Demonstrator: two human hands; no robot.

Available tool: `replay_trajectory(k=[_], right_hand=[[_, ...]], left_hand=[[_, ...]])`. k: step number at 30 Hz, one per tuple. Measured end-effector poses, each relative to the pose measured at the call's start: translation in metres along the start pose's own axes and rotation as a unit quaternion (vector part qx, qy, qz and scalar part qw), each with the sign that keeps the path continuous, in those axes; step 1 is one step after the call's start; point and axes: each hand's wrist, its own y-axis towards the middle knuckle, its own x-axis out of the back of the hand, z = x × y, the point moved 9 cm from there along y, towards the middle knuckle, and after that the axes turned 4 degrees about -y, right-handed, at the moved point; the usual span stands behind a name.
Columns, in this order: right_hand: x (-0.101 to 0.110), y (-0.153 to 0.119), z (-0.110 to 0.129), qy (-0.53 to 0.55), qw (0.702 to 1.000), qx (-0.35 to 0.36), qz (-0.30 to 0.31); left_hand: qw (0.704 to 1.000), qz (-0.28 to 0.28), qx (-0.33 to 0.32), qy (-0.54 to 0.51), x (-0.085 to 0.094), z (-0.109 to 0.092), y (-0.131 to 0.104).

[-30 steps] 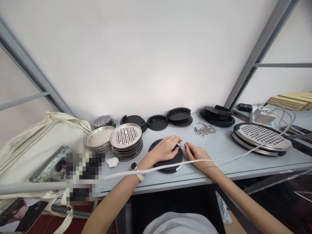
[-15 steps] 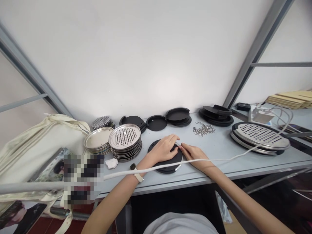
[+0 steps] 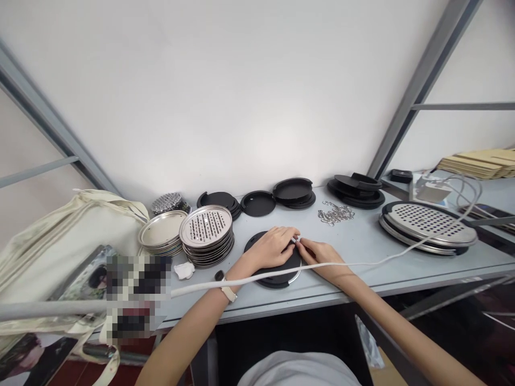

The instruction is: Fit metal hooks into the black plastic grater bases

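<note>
A round black plastic disc (image 3: 271,280) lies on the tabletop near the front edge, with a thin bright metal strip (image 3: 296,275) along its right rim. My left hand (image 3: 272,247) rests over the disc, its fingers bent around the upper right edge. From the right, my right hand (image 3: 322,258) pinches at that same edge with thumb and forefinger. A bit of bright metal shows between the two hands' fingertips; the rest of it is hidden. Behind my right hand lies a pile of small metal clips (image 3: 336,213).
Left stand stacked metal grater plates (image 3: 206,228) and plain metal plates (image 3: 163,230). Black round trays (image 3: 258,203) line the wall. Another perforated plate stack (image 3: 432,222) sits right. A white cable (image 3: 362,263) crosses before my wrists. A cloth bag (image 3: 100,214) leans at left.
The fingers of my left hand have moved slightly to the right at the rim, and my right fingertips have shifted a little, covering more of the metal. The other things stay put.
</note>
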Motion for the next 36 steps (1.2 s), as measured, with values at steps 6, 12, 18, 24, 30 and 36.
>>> replay_trajectory(k=[6,12,18,24,30,36], right_hand=[[-0.0007,-0.0003,-0.0015,0.017,1.0,-0.001,0.0],[-0.0013,-0.0004,-0.0033,0.018,1.0,-0.01,0.002],[-0.0013,-0.0004,-0.0039,0.005,1.0,-0.022,0.006],[0.0015,-0.0017,-0.0018,-0.013,1.0,-0.017,-0.014],[0.0034,-0.004,0.0002,-0.034,0.999,0.004,-0.037],[-0.005,-0.0013,-0.0036,-0.041,0.999,0.004,-0.004]], left_hand=[[1.0,0.0,0.005,-0.009,-0.0013,0.0012,0.0],[1.0,0.006,0.007,-0.014,-0.0025,0.0006,0.0],[1.0,0.003,0.0,-0.02,-0.0015,-0.0011,-0.0002],[1.0,0.006,0.002,-0.017,-0.0006,-0.0022,0.0],[1.0,0.007,0.005,-0.011,-0.0021,-0.0008,-0.0001],[1.0,-0.005,-0.001,-0.01,-0.0003,0.0,-0.0006]])
